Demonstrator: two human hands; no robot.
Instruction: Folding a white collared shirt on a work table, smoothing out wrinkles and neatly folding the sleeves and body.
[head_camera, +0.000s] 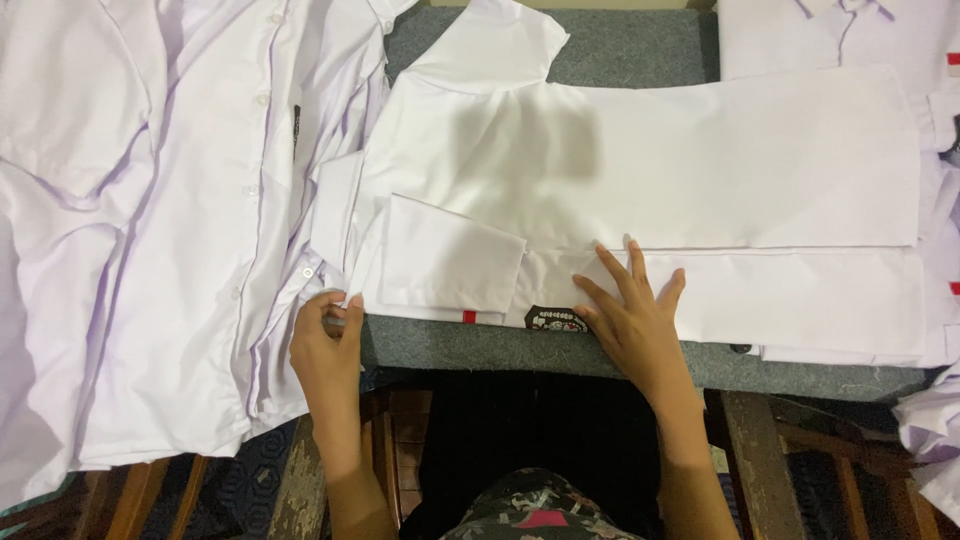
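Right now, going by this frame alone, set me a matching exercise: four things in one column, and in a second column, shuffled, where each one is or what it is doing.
Things:
1. left hand
2. right hand
3. dark patch
4. pile of white shirts

Places or states:
A. lying at the left, buttons showing
B. pressed flat on the folded white shirt
C. pinching the folded shirt's left edge
D. on the shirt's near edge, just left of the flat hand

Pairs: 1-C, 2-B, 3-D, 4-A

Left hand (325, 345) pinching, right hand (632, 318) flat
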